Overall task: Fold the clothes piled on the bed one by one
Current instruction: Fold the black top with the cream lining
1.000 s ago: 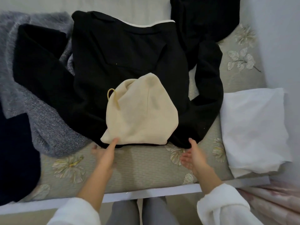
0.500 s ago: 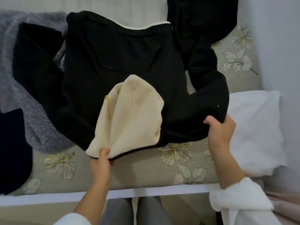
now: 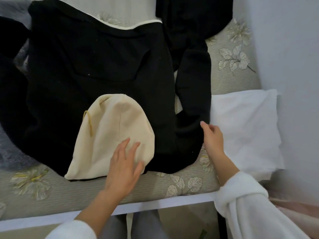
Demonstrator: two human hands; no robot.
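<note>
A black hoodie (image 3: 96,66) lies spread flat on the bed cover (image 3: 233,80), which is grey-green with sewn flowers and leaves. Its cream hood (image 3: 112,131) is turned down over the body of the garment and reaches almost to the near edge of the bed. A thin yellow cord (image 3: 89,123) hangs on the left part of the hood.

The left hand (image 3: 122,168) rests flat on the lower right part of the cream hood, with fingers straight and a little spread, grasping nothing. The right hand (image 3: 213,137) is at the bent right sleeve (image 3: 193,83) of the hoodie. Its fingers are loosely bent and hold nothing, and the first finger reaches the sleeve's edge — whether it truly touches the cloth I cannot tell. Both arms wear white fleece cuffs (image 3: 245,209).

Just to the right of the sleeve lies a white pillow (image 3: 245,128), next to the pale wall. At the far left a grey knitted garment (image 3: 10,152) is partly under the hoodie. A 2nd black garment (image 3: 189,12) lies at the far side of the bed — it touches the hoodie's right sleeve.
</note>
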